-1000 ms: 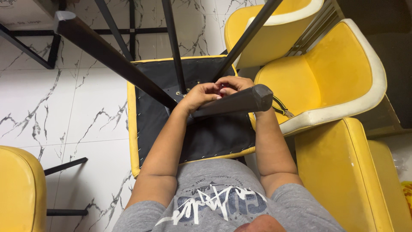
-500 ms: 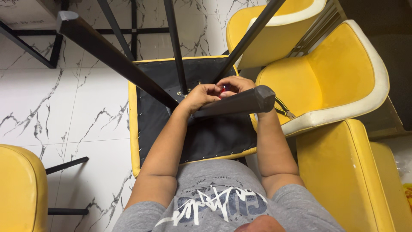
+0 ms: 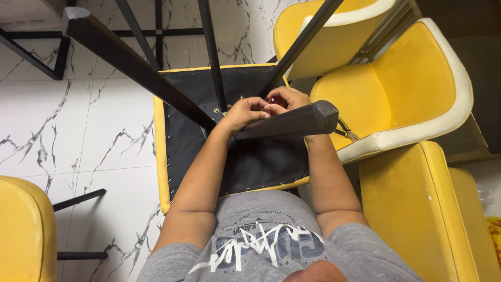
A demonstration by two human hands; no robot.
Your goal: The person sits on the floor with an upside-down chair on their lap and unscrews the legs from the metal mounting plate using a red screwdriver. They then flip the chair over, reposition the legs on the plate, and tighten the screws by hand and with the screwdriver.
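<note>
An upturned yellow chair (image 3: 159,141) lies in front of me, its black fabric underside (image 3: 261,162) facing up and its black metal legs (image 3: 130,57) sticking toward the camera. Both hands meet over the far part of the underside, next to where the legs are bolted on. My left hand (image 3: 245,112) and my right hand (image 3: 289,98) close together around a small red object (image 3: 274,99), mostly hidden by the fingers. The nearest leg (image 3: 292,121) crosses in front of my wrists and hides part of them.
Two upright yellow chairs with white trim (image 3: 412,94) stand to the right, one behind the other, and another yellow seat (image 3: 433,209) sits at lower right. A further yellow chair (image 3: 21,230) is at lower left. The floor is white marble-pattern tile (image 3: 68,130).
The hands have stayed at the same spot by the leg mounts, with only slight shifts of the fingers. The red object shows a little more between them now.
</note>
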